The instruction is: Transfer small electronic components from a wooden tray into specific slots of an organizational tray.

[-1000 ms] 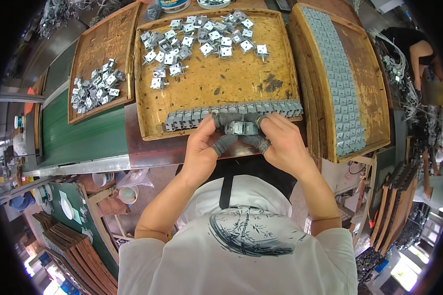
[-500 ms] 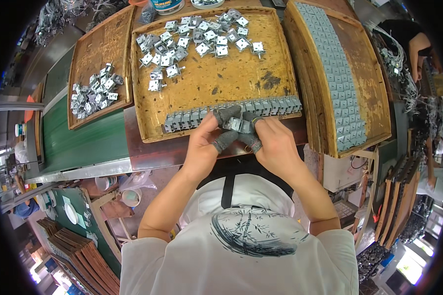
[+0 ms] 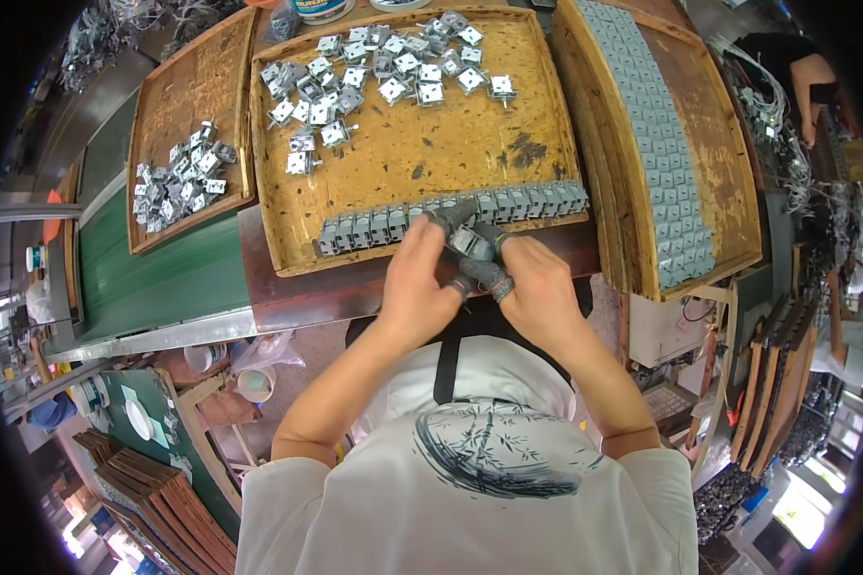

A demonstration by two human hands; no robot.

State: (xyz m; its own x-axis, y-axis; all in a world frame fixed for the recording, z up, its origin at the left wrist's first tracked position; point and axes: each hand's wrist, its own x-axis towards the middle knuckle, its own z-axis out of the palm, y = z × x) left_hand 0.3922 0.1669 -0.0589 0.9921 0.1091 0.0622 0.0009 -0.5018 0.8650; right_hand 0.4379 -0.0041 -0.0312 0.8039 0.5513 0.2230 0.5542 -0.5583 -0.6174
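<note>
My left hand [image 3: 418,280] and my right hand [image 3: 537,280] meet over the front edge of a wooden tray [image 3: 431,163]. Thumbs and forefingers wear dark grey finger covers. Between them they pinch a small boxy silver metal part [image 3: 470,243], its lower side hidden by the fingers. Just beyond the fingertips, a close row of similar metal parts [image 3: 374,228] lines the tray's near side. A loose heap of such parts [image 3: 355,77] lies at the far side of the same tray.
On the left, another tray [image 3: 177,105] holds a smaller heap of parts on a green surface [image 3: 163,278]. At right, stacked trays [image 3: 719,172] carry tight rows of grey parts. A tub [image 3: 322,8] stands behind. Another person's arm [image 3: 811,91] shows at far right.
The held metal part has tilted and turned between my fingers. My left hand has shifted slightly right, its thumb now closer to the right thumb. The row and heaps look the same.
</note>
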